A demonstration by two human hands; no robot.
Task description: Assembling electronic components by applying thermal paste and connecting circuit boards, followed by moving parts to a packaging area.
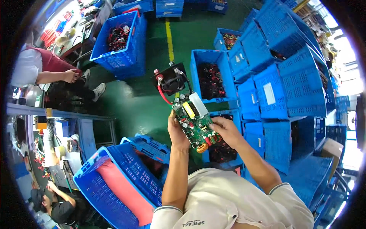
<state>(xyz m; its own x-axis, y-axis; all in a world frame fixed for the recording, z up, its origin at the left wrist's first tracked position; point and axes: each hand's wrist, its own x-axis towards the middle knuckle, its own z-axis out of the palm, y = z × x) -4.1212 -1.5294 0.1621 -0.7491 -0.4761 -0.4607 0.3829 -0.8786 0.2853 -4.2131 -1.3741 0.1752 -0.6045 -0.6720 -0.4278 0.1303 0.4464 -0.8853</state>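
A green circuit board (197, 126) is held up in front of me between both hands. My left hand (177, 131) is closed on its left edge, and my right hand (227, 131) grips its right edge. On the board are a yellow transformer (188, 110), a pale metal heat sink (198, 104) and a copper-coloured coil (202, 147). A thick red cable (163, 93) and a black one run from its far end to a black panel with a fan (171, 79), which hangs beyond the board.
Blue crates are stacked on the right (269, 93). An open crate of dark parts (209, 57) stands ahead, another (131, 53) far left. A tilted crate with a pink sheet (122, 191) lies near left. Two people sit at benches on the left, one with a hand (71, 76) in view.
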